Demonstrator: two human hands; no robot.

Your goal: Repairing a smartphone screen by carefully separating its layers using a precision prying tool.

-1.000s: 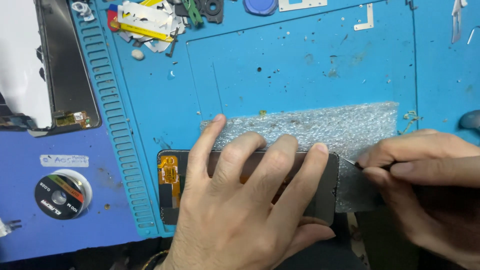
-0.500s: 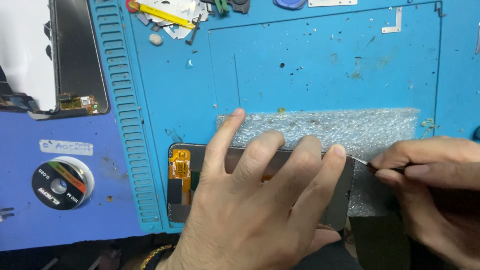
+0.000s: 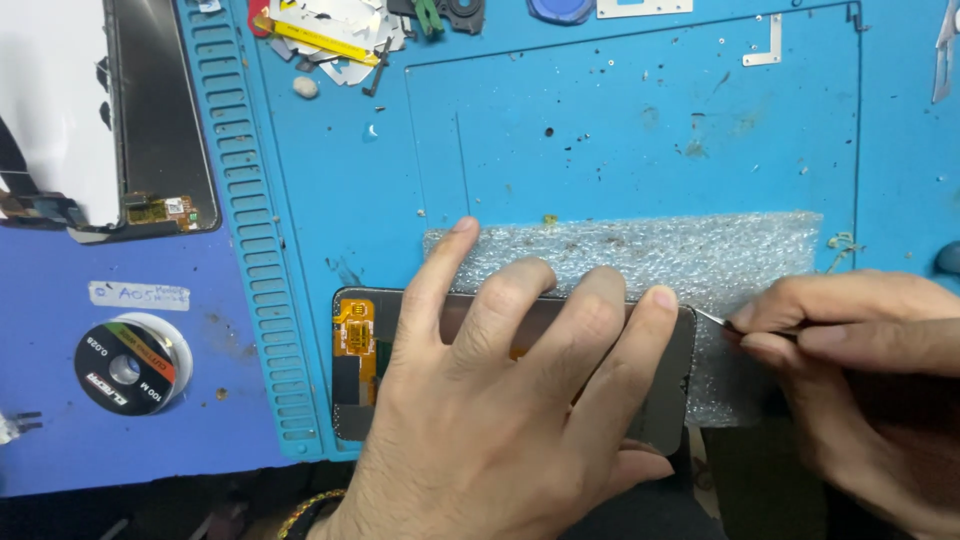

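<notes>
One phone screen (image 3: 520,370) lies lengthwise left-to-right under left hand (image 3: 500,400)

Left hand (image 3: 510,400) is lying palm down, fingers (image 3: 440,270) spread and extended away from the body, pressing flat; the wrist is entering from the bottom edge, with a braided band just showing at it. Right hand (image 3: 860,370) is coming in from the right edge, thumb and index finger pinching together, remaining fingers curling beneath, knuckles facing up. The hands are sitting close together, not touching.
</notes>
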